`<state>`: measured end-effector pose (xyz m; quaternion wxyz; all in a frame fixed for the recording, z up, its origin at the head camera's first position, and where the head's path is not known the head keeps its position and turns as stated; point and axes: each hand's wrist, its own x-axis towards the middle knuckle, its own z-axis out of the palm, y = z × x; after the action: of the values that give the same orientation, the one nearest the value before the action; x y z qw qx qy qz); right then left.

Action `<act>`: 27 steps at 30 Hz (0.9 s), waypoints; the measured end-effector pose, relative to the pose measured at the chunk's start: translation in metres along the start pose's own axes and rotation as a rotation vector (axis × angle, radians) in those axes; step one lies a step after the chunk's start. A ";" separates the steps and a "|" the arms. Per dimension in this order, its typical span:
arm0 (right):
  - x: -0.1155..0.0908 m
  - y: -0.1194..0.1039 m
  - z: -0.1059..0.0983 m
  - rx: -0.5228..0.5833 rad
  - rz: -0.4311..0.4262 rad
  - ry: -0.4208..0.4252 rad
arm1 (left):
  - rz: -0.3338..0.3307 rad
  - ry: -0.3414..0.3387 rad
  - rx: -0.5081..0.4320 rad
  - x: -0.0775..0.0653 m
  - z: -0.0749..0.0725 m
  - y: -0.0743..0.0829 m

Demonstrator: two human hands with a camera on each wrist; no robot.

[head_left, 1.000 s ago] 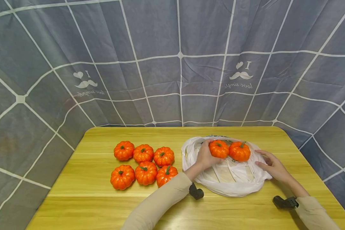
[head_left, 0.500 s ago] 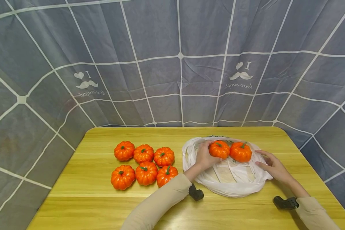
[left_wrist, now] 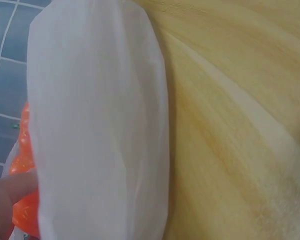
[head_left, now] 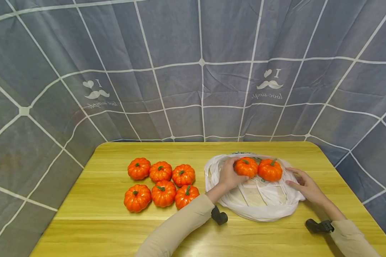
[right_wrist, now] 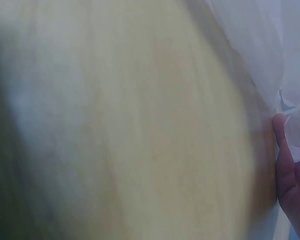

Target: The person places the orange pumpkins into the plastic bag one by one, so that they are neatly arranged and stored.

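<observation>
In the head view my left hand (head_left: 229,175) grips a small orange pumpkin (head_left: 246,167) from its left side, the thumb along its front. This pumpkin sits in a white plastic bag (head_left: 260,212) whose mouth is spread wide and faces up. Right beside it in the bag, seemingly touching it, lies a second pumpkin (head_left: 270,170) with a green stem. My right hand (head_left: 305,185) holds the bag's right rim between thumb and fingers. The left wrist view shows my left thumb (left_wrist: 20,185) against orange skin, behind the bag's side (left_wrist: 100,120).
Left of the bag, several more pumpkins (head_left: 163,193) stand in two rows on the wooden table (head_left: 93,200). A grey curtain (head_left: 177,85) with white lines hangs behind the table and along its sides.
Both pumpkins in the bag have shifted slightly to the right, with the left hand on the nearer one. The bag has shifted a touch; the right hand stays in place.
</observation>
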<state>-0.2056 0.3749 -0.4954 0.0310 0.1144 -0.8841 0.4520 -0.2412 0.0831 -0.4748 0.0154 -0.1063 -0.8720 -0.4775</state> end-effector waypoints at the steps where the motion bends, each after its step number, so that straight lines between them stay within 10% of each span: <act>1: 0.000 0.000 0.000 -0.002 0.002 -0.001 | 0.005 0.002 -0.002 0.000 0.000 -0.001; 16: 0.000 -0.002 0.000 0.017 -0.001 -0.007 | -0.006 -0.047 0.002 -0.003 -0.006 0.004; 27: -0.001 0.000 0.000 0.027 -0.016 0.000 | 0.009 -0.106 -0.132 -0.017 -0.040 0.023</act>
<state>-0.2043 0.3752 -0.4961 0.0332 0.1218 -0.8771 0.4635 -0.2230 0.0589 -0.4367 -0.0359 -0.1361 -0.8377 -0.5276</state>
